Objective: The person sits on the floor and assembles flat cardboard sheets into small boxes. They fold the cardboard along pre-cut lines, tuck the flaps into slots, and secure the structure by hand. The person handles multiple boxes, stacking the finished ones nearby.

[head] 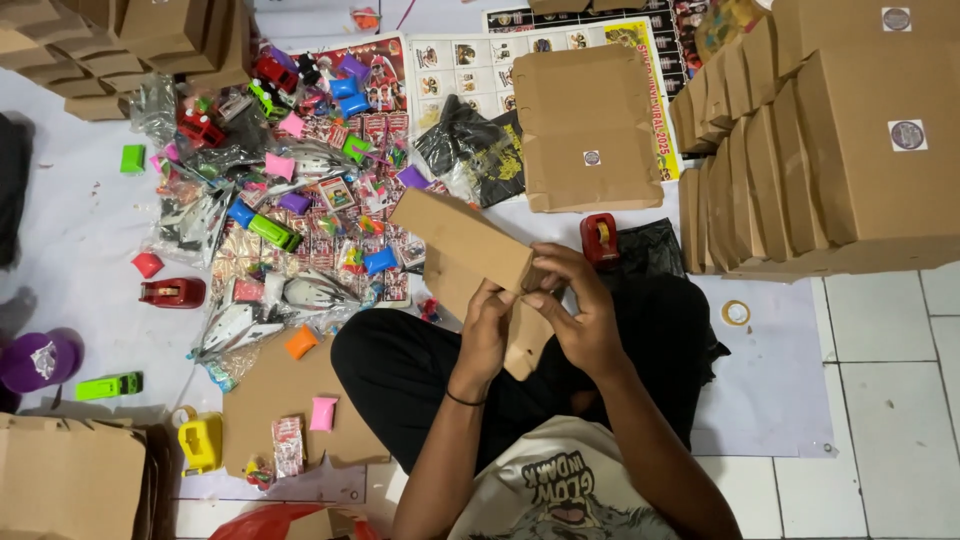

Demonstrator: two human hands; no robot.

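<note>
A: Where's the brown cardboard box (462, 240)?

B: Over the person's lap, long axis slanting up-left away from both hands. Left hand (487, 335) grips the lower flap; right hand (578, 312) pinches the near end, a bit closer.

A: Counts?

B: One flat box blank (587, 130) behind, two red tape dispensers (600, 238), folded boxes (830, 150) stacked right, too many to count.

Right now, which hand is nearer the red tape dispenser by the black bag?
Right. The right hand grips the box just below the red tape dispenser; the left hand sits farther off, down and to the left.
</note>
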